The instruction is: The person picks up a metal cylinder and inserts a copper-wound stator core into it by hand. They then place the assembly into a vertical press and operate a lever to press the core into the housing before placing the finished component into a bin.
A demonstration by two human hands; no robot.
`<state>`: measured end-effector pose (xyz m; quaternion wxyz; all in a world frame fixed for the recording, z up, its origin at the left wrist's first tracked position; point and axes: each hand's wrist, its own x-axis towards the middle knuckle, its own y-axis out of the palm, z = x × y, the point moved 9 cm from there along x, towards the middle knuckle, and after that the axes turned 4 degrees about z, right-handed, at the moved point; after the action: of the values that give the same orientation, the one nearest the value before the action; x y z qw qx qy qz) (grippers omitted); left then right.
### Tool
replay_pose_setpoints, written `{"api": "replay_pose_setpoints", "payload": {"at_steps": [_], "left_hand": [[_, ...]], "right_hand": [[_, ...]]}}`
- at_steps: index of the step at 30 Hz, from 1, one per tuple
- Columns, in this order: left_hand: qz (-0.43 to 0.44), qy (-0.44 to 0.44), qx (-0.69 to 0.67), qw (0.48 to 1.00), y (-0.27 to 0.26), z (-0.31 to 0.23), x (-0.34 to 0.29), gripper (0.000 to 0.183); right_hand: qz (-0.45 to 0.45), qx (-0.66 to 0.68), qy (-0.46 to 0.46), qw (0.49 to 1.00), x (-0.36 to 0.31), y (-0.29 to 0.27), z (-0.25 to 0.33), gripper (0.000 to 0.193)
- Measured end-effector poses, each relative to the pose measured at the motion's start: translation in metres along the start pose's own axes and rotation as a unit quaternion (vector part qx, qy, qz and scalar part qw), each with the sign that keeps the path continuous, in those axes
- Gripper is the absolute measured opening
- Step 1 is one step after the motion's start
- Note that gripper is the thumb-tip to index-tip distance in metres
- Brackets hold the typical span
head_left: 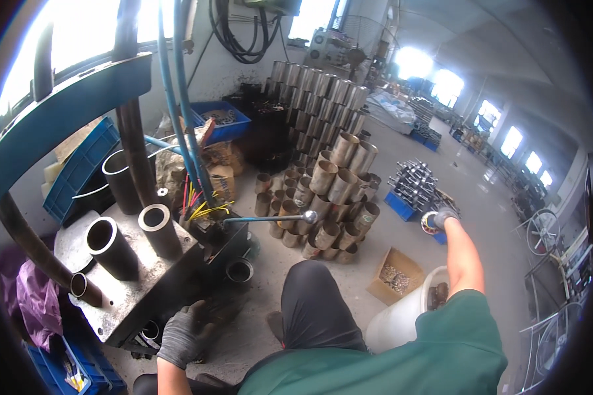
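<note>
1. A worn, steel-topped grey bench [128, 280] at the left is crowded by upright, thick-walled dark metal tubes [114, 250].
2. The view of the stacked, rust-stained metal cylinders [342, 187] is crossed by a thin metal lever [270, 218] tipped with a silver ball.
3. An open brown cardboard box [396, 273] of small metal pieces is set beside a white plastic drum [392, 326], over which the right arm is stretched.
4. The right hand [447, 216], grey-gloved, is extended far forward, at a small round object with a yellowish rim [431, 222], near dark metal parts heaped on a blue plastic crate [400, 205].
5. The left hand [183, 334], in a grey knitted glove, is held low beside the bench, its fingers pointed forward.
6. The left fingers are lost against dark, blurred surroundings; their opening and any hold cannot be told.
7. The right fingers are partly hidden; whether the round object is gripped cannot be told.
</note>
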<state>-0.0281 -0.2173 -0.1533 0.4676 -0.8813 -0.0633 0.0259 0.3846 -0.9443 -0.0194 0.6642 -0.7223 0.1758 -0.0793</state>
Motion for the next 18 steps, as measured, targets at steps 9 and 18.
{"api": "replay_pose_setpoints", "payload": {"at_steps": [9, 18], "left_hand": [[0.063, -0.001, 0.012, 0.998, 0.037, 0.003, 0.012, 0.062], [0.101, -0.027, 0.001, 0.994, 0.054, 0.018, 0.010, 0.063]], "right_hand": [[0.210, -0.053, 0.300, 0.929, -0.068, 0.186, -0.345, 0.046], [0.264, -0.048, 0.310, 0.912, -0.099, 0.271, -0.369, 0.044]]}}
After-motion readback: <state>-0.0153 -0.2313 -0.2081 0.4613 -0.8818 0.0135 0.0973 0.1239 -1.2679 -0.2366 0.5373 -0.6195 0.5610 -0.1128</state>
